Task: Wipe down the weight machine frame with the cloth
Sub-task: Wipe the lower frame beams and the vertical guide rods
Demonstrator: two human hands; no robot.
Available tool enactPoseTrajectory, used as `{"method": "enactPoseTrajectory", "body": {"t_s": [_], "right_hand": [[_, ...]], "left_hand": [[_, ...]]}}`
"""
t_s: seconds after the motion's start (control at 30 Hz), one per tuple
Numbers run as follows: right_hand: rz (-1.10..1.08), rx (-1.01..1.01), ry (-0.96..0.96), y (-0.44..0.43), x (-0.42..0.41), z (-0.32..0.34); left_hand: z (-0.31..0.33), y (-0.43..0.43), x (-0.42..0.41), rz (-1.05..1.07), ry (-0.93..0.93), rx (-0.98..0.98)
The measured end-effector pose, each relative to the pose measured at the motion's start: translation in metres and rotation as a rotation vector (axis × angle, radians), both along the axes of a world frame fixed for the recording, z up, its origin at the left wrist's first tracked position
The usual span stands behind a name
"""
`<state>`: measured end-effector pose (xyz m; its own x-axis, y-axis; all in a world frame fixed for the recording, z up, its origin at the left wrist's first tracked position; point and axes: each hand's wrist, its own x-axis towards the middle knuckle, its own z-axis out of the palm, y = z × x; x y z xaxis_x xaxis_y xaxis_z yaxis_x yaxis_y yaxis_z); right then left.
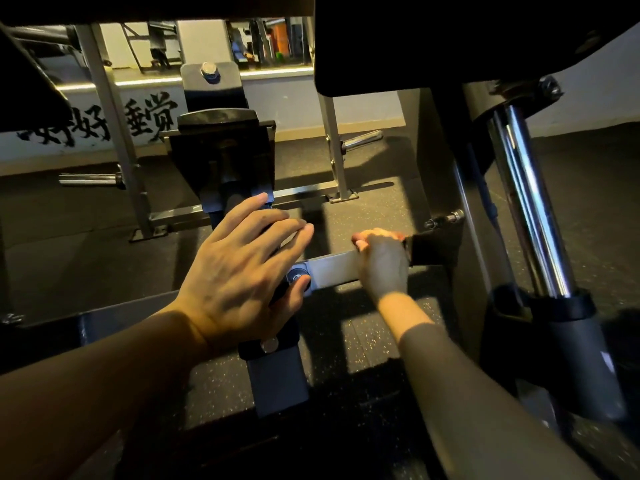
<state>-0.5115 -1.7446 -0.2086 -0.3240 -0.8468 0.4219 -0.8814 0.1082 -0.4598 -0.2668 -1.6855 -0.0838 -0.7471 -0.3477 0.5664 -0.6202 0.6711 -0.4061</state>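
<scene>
Gripping: right hand (381,261) curls round one dark cloth (433,249), pressed to the frame crossbar (332,270).
Resting: left hand (239,268), fingers straight and spread, lies on the frame joint.
Crossbar: smooth grey metal, square-edged.
Bolt cap (297,277): one, round, beside the left thumb.
Floor (363,341): dark speckled rubber.
Chrome pegs (90,179): two, round, shiny.

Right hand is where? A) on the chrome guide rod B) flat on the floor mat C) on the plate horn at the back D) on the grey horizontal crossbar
D: the right hand has its fingers curled over the grey crossbar, left of the chrome rod.
</scene>
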Motion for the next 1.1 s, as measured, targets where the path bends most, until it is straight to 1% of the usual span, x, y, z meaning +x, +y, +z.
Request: {"method": "enactPoseTrajectory", "body": {"t_s": [0.1, 0.17, 0.2, 0.27, 0.3, 0.33, 0.47, 0.5, 0.57, 0.63, 0.7, 0.77, 0.8, 0.93, 0.97, 1.03, 1.1], "right_hand": [[0.188, -0.113, -0.191, 0.014, 0.047, -0.001], [0.263, -0.116, -0.214, 0.025, 0.066, -0.004], [0.285, -0.092, -0.181, 0.029, 0.067, -0.009], [0.282, 0.014, -0.02, 0.033, 0.055, -0.02], [0.233, 0.089, 0.055, 0.033, 0.044, -0.025], [0.155, 0.13, 0.051, 0.032, 0.031, -0.03], [-0.235, -0.003, -0.298, 0.03, 0.005, -0.03], [-0.312, -0.02, -0.381, 0.028, 0.011, -0.026], [-0.393, -0.07, -0.518, 0.025, 0.03, -0.019], [-0.344, -0.073, -0.588, 0.028, 0.053, -0.019], [-0.173, -0.022, -0.642, 0.039, 0.07, -0.025], [-0.039, 0.006, -0.772, 0.061, 0.077, -0.028], [-0.012, 0.001, -0.841, 0.074, 0.076, -0.026], [0.023, 0.047, -0.998, 0.136, 0.072, 0.002], [0.038, 0.065, -1.079, 0.155, 0.072, 0.012], [0.079, 0.082, -1.229, 0.193, 0.072, 0.033], [0.128, 0.077, -1.254, 0.227, 0.07, 0.053]], "left_hand": [[0.002, 0.002, 0.0, 0.007, -0.006, 0.006], [0.004, 0.004, 0.0, 0.014, -0.015, 0.01], [0.004, 0.004, 0.0, 0.018, -0.017, 0.011], [0.005, 0.005, 0.0, 0.018, -0.018, 0.011], [0.005, 0.005, 0.0, 0.018, -0.017, 0.011], [0.004, 0.004, 0.0, 0.018, -0.014, 0.01], [0.003, 0.003, -0.001, 0.016, -0.01, 0.007], [0.003, 0.003, -0.001, 0.015, -0.012, 0.006], [0.003, 0.003, -0.001, 0.013, -0.013, -0.001], [0.003, 0.005, -0.001, 0.009, -0.008, 0.001], [0.005, 0.006, -0.001, 0.018, -0.022, 0.009], [0.008, 0.01, -0.001, 0.03, -0.057, 0.041], [0.01, 0.01, 0.0, 0.037, -0.074, 0.057], [0.019, 0.022, 0.0, 0.106, -0.166, 0.139], [0.02, 0.03, 0.001, 0.111, -0.155, 0.176], [0.016, 0.055, 0.008, 0.087, -0.068, 0.27], [0.01, 0.088, 0.018, 0.039, 0.062, 0.382]]}}
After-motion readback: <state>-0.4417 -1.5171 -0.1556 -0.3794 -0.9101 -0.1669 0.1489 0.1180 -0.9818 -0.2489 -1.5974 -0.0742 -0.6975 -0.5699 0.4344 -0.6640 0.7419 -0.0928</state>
